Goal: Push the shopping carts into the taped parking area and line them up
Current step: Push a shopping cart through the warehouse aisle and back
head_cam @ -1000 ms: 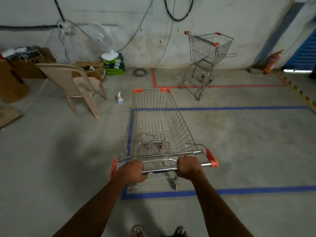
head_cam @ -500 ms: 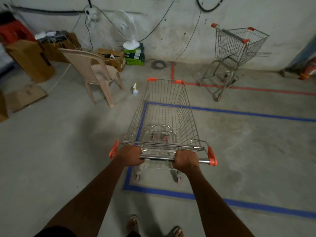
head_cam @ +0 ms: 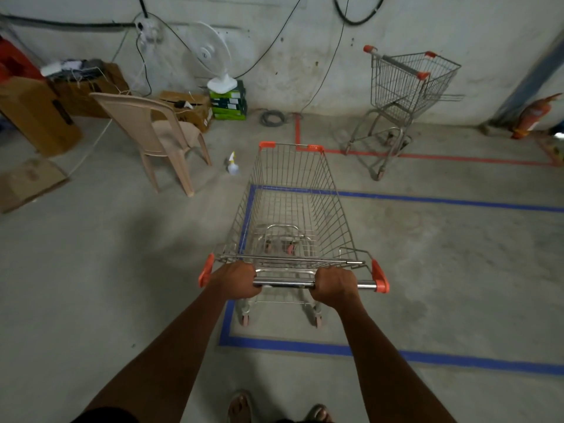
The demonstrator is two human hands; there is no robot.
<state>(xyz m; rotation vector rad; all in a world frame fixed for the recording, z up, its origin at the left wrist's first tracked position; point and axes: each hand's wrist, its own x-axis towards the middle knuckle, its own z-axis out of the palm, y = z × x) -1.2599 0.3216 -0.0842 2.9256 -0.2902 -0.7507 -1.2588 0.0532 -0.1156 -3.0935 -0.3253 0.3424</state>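
Both hands hold the handle bar (head_cam: 283,283) of the shopping cart (head_cam: 291,206) at frame centre: left hand (head_cam: 236,280) and right hand (head_cam: 334,285), each grip wrapped tight round it. Cart sits along the left edge of the blue taped area (head_cam: 427,199), wheels inside. Step: parking the first cart. Next: square it to the tape, then fetch the second cart (head_cam: 406,87) at upper right.

The shopping cart (head_cam: 291,215) is now seen carried further along the left edge of the blue tape (head_cam: 246,227) outline, its rear wheels inside the near line; previously they stood closer to that line.
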